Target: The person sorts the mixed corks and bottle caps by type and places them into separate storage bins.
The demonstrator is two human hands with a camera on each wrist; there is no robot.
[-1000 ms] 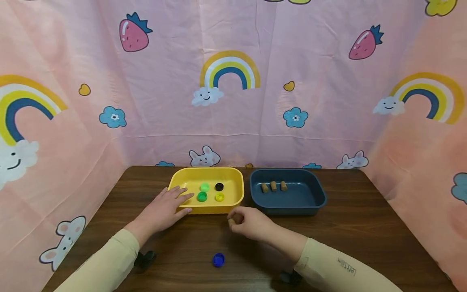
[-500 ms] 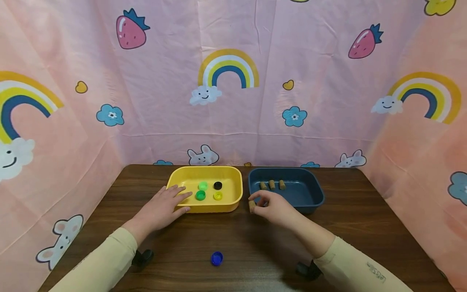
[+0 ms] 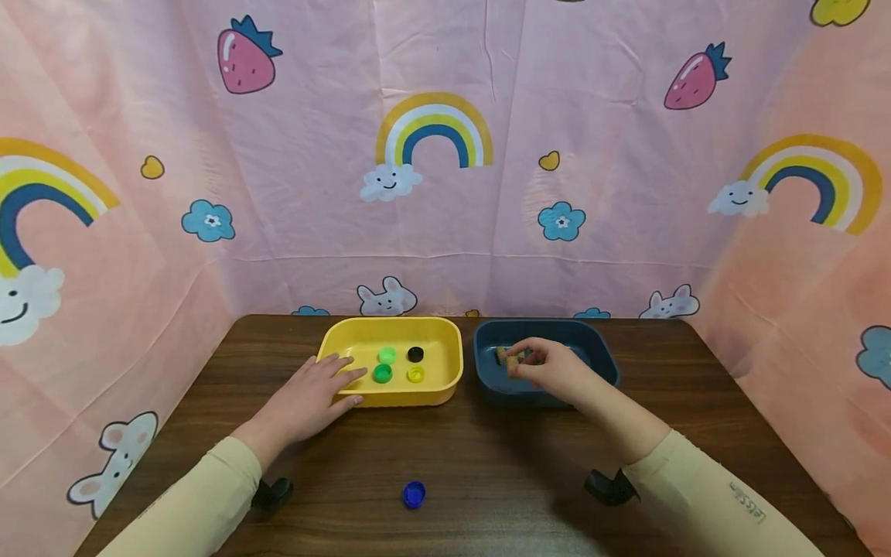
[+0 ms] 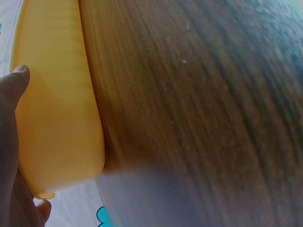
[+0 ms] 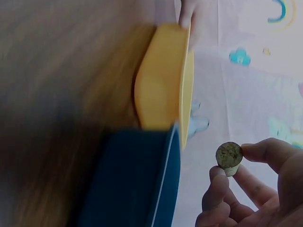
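My right hand [image 3: 560, 373] pinches a cork [image 3: 513, 366] between thumb and fingers, above the dark blue tray [image 3: 511, 394]. In the right wrist view the cork's round end [image 5: 229, 154] faces the camera. Behind the fingers, another cork [image 3: 501, 355] lies in that tray; others there are mostly hidden by the hand. My left hand [image 3: 306, 398], fingers spread, rests on the left front rim of the yellow tray [image 3: 411, 399]. Inside it lie a light green cap [image 3: 387, 355], a green cap [image 3: 383, 374], a black cap [image 3: 415, 354] and a yellow cap [image 3: 415, 374].
A blue cap [image 3: 414, 494] lies on the brown wooden table [image 3: 480, 495] near its front. The two trays stand side by side at the back, with a narrow gap between them. Patterned cloth [image 3: 445, 232] surrounds the table behind and at the sides.
My right hand has carried the cork from in front of the yellow tray rightward and away from me, to over the blue tray. The left hand has stayed on the yellow tray's rim.
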